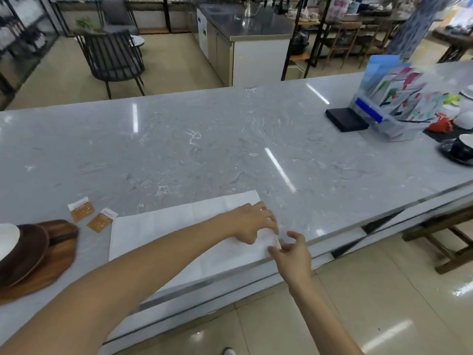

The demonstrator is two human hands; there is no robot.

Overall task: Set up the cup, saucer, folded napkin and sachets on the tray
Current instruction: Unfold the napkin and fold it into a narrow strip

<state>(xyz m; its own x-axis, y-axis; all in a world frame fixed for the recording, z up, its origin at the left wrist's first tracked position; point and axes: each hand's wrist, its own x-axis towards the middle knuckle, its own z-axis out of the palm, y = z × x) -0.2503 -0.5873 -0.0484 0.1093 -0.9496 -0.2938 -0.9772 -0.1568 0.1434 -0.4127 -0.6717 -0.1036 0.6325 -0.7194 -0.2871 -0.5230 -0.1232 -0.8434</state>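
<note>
Head view: left hand (pixel 252 221) presses napkin (pixel 179 231); right hand (pixel 290 249) pinches its corner.

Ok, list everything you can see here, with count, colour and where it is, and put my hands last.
napkin: one, white, spread flat at the counter's near edge
sachets: two, orange and white, left of the napkin
wooden tray: one, brown, far left
saucer: one, dark brown, on the tray
cup: one, white, on the saucer, cut off by the frame
counter: one, grey marble
brochure holder: one, clear, far right
left hand: on the napkin's right end
right hand: pinching the napkin's near right corner
</note>
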